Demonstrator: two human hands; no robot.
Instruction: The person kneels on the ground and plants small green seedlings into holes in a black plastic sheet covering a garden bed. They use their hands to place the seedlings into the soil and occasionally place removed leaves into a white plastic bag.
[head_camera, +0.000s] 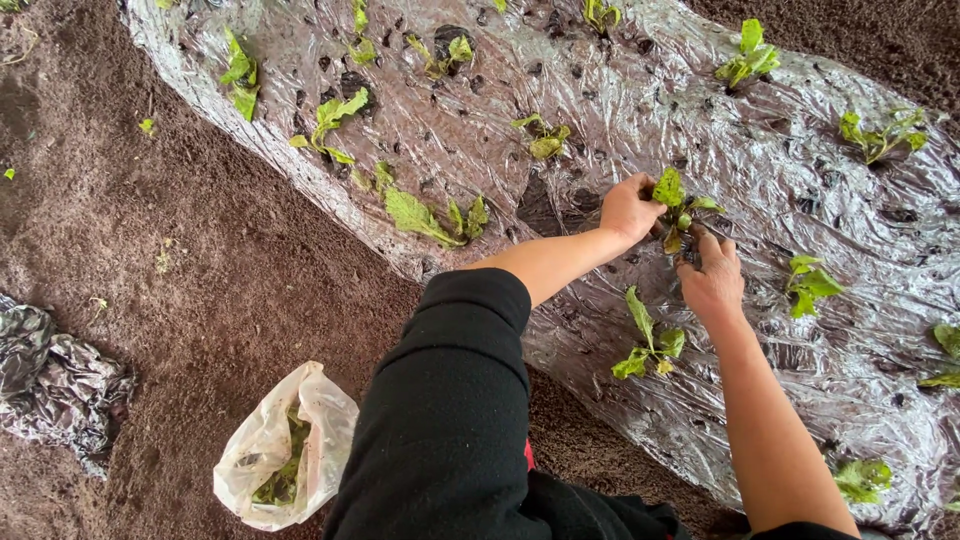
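Seedling: light, limp, easily bruised; likely best held low at stem | left hand: fingers curled at its base | right hand: fingertips pressing soil beside it | silver mulch film: thin, crinkly.

Bare silver sheeting lies open between seedlings; soil path free beside the plastic bag.
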